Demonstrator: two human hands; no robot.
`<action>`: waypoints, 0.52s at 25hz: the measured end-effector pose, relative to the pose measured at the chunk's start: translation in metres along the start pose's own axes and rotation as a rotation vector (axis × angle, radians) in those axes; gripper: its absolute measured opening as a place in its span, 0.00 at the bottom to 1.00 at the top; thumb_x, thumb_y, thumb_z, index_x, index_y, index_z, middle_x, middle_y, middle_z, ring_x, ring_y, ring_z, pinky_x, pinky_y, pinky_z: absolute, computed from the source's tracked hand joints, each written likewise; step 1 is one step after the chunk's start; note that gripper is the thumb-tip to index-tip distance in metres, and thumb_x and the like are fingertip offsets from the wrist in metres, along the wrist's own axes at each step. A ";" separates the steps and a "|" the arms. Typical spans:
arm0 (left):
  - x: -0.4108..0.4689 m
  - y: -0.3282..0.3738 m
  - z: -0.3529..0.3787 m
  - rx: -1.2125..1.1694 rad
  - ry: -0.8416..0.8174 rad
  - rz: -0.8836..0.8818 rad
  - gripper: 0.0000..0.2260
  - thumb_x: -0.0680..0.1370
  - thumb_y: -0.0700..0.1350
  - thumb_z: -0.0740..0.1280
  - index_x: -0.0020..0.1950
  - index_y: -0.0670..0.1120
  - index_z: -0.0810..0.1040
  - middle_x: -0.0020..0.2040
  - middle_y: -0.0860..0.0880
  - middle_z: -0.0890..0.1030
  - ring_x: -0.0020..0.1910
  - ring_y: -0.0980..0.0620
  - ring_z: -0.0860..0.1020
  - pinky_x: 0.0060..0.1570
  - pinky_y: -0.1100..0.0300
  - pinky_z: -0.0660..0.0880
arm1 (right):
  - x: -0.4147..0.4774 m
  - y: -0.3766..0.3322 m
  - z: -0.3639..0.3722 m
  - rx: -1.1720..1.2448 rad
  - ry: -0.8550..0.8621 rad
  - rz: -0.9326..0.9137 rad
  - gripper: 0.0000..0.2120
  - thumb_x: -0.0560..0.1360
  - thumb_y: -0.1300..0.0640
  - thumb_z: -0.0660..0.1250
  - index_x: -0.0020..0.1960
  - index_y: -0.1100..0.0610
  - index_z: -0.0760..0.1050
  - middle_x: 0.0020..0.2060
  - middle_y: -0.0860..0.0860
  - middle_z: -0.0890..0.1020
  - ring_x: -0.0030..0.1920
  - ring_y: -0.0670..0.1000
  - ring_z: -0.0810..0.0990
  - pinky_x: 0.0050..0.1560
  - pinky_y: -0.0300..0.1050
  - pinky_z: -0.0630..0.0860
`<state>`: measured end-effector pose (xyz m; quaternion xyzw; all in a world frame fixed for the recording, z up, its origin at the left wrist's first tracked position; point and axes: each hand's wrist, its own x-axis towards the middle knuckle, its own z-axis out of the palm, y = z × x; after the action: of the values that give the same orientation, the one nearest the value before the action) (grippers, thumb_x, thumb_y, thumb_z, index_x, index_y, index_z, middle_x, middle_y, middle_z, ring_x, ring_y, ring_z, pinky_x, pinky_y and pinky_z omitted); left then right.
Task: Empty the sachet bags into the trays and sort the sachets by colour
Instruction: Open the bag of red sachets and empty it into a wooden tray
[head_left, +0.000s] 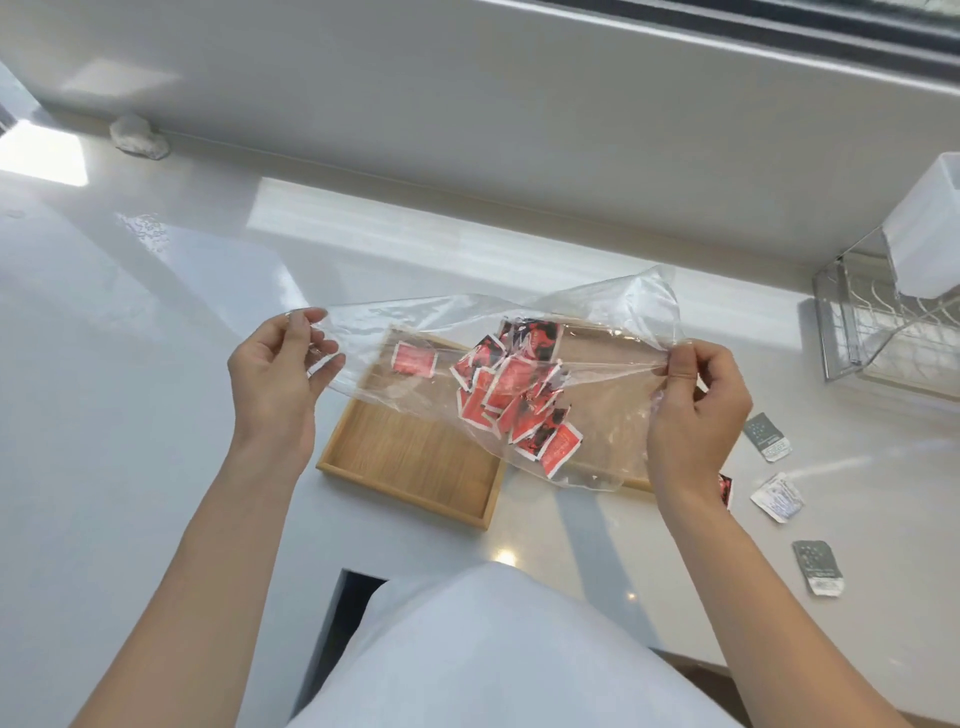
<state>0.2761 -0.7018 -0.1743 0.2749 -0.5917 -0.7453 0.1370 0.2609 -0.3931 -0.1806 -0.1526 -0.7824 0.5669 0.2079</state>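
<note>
head view: left hand (275, 384) and right hand (696, 410) fingers pinch a clear bag (613, 322) of red sachets (514, 395) over the wooden trays (415, 467), veiling them. grey sachets (768, 437) lie on the table (130, 415) at right.

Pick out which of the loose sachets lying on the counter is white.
The white sachet, midway between the far grey sachet and the near grey sachet; those two are dark grey.
</note>
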 end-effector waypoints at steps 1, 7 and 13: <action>0.002 0.000 0.000 -0.002 0.001 0.003 0.10 0.83 0.44 0.61 0.48 0.46 0.80 0.39 0.52 0.76 0.38 0.57 0.77 0.46 0.61 0.79 | 0.000 0.001 0.001 -0.002 -0.010 0.000 0.10 0.82 0.59 0.61 0.43 0.54 0.74 0.34 0.43 0.76 0.36 0.41 0.73 0.39 0.36 0.69; 0.005 -0.004 0.003 0.000 -0.003 -0.022 0.10 0.83 0.43 0.61 0.48 0.46 0.80 0.36 0.53 0.76 0.37 0.57 0.77 0.46 0.62 0.78 | 0.000 -0.004 0.001 -0.015 -0.015 -0.019 0.09 0.82 0.60 0.61 0.44 0.56 0.74 0.34 0.42 0.75 0.34 0.36 0.73 0.39 0.33 0.67; 0.005 -0.005 0.002 -0.013 -0.008 -0.030 0.10 0.83 0.44 0.60 0.48 0.47 0.80 0.37 0.52 0.75 0.37 0.57 0.77 0.47 0.61 0.78 | 0.000 -0.008 -0.002 -0.019 0.003 -0.029 0.09 0.82 0.60 0.61 0.43 0.56 0.74 0.34 0.43 0.75 0.34 0.37 0.72 0.38 0.32 0.67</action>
<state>0.2721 -0.7014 -0.1803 0.2799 -0.5833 -0.7521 0.1254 0.2613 -0.3940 -0.1729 -0.1442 -0.7895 0.5561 0.2158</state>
